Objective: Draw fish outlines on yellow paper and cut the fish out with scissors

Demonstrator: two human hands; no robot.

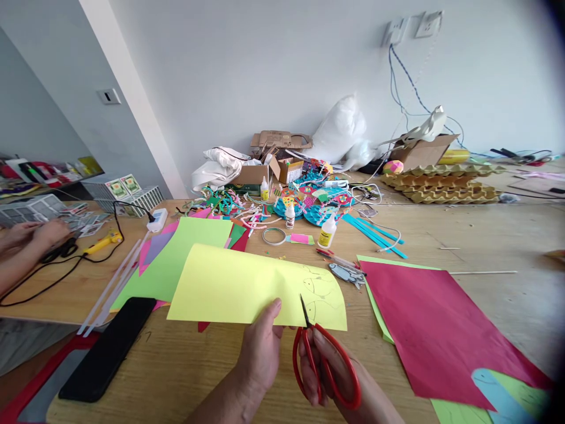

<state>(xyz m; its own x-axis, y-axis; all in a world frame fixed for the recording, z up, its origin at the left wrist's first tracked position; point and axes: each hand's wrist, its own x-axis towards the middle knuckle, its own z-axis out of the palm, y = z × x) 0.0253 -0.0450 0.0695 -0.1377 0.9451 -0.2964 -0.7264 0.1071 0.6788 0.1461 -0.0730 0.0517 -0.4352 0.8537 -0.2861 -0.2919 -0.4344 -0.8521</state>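
Observation:
My left hand (260,347) pinches the near edge of a yellow paper sheet (238,288), thumb on top, holding it above the wooden table (185,365). Pencil outlines of fish are drawn on the sheet's right part. My right hand (329,371) grips red-handled scissors (324,365), fingers through the loops. The dark blades point up and meet the sheet's lower edge near the drawing.
A large red paper sheet (436,330) lies to the right, over green paper. A black phone (110,347) lies at the left front. Green and pink sheets, glue bottles (327,231), a tape ring (274,236) and craft scraps fill the middle. Another person's hands (30,235) work at far left.

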